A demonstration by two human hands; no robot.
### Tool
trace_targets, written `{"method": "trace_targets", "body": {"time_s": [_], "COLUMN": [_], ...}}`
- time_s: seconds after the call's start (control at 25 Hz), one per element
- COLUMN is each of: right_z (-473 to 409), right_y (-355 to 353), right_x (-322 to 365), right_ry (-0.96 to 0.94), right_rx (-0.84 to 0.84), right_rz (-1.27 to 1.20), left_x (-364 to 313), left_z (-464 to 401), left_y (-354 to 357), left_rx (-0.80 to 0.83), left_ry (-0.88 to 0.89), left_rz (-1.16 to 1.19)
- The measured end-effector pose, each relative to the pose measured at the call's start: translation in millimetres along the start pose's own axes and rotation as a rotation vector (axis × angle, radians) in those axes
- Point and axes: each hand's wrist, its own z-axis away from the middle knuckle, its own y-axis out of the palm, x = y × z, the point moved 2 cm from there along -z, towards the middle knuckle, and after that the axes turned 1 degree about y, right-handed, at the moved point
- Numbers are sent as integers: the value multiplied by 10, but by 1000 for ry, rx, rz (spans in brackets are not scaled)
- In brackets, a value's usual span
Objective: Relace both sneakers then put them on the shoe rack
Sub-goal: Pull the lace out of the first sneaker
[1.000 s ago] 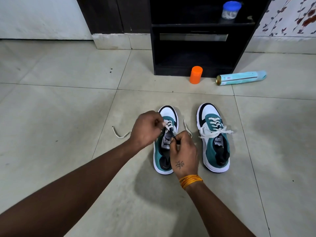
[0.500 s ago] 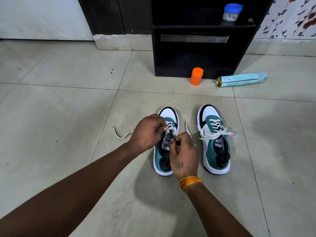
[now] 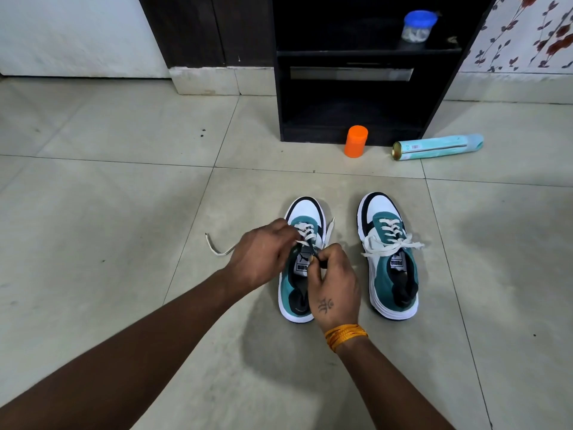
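While you are crouching over the tiled floor point(image 3: 124, 197), your left hand point(image 3: 263, 259) is curling over the lace point(image 3: 305, 235) of the left sneaker point(image 3: 300, 262) at the frame's center, pinching it near the eyelets. Your right hand point(image 3: 335, 280), wearing an orange thread band point(image 3: 345, 335) at the wrist, is gripping a lace end just above the tongue. One loose lace end is trailing across the floor to the left of your hands. Just right of that shoe, the right sneaker point(image 3: 390, 259) is standing already tied with a bow. In the upper middle, the dark shoe rack point(image 3: 356, 72) is holding a blue-lidded jar point(image 3: 417, 26), with an orange cap point(image 3: 356, 145) and a teal can point(image 3: 437, 147) lying before it.
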Motion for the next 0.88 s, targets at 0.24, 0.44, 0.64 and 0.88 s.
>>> {"method": "trace_targets", "body": {"time_s": [0.24,0.44,0.64,0.88], "right_z": [-4,-6,-3,-5], "right_y": [-9,1,-4,4], "right_x": [22,15,24,15], "right_ry": [-2,-4,-5,3], "right_rx": [3,5,11,0], "right_rz": [13,9,3,-4], "left_x": [359,-25,209,-33], "left_z": [-11,1,-76,-37], "left_y": [-189,-44,-92,-10], "left_rx": [-235,70,-208,100], "left_ry": [-590,-2,-709,-114], "left_rz": [110,-124,180,-112]}}
